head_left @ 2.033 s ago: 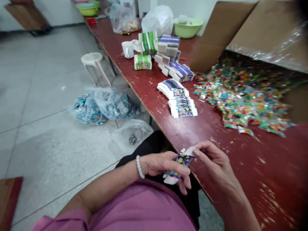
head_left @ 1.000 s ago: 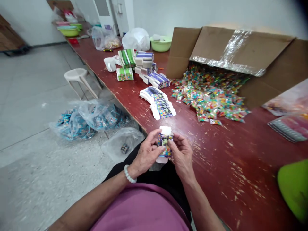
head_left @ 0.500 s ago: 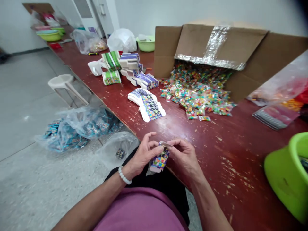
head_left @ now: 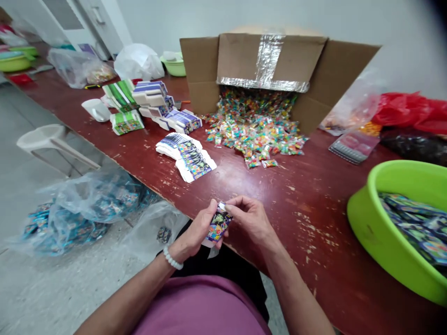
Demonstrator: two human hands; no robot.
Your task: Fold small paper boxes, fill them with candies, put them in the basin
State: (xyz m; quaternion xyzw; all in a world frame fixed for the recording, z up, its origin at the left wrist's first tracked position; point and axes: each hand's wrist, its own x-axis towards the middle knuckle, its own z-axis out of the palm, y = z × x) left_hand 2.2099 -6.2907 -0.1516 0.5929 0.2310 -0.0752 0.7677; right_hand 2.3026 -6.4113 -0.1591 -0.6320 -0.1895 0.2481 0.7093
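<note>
A small dark printed candy box (head_left: 219,224) with colourful pictures is held over the table's near edge. My left hand (head_left: 197,231) wraps round its left side, thumb along the front and fingers behind. At the top end, my right hand (head_left: 250,217) pinches near the white flap with thumb and forefinger. The lower end shows a pale flap sticking out. Just beyond my hands, a fanned stack of flat printed cartons (head_left: 192,160) lies on the red table (head_left: 258,186). Wrapped candies (head_left: 258,135) spill out toward me from a cardboard box (head_left: 237,60) on its side.
Bundled purple cartons (head_left: 181,121) and green cartons (head_left: 127,122) stand near a white cup (head_left: 96,110). At right is a green tub (head_left: 370,232) holding dark packets. Plastic bags of blue packets (head_left: 80,209) lie on the floor by a white stool (head_left: 45,137).
My view has turned right, bringing the packets in the green tub into sight. The box has tilted, and my left fingers have closed round it. My right fingers remain at its top end.
</note>
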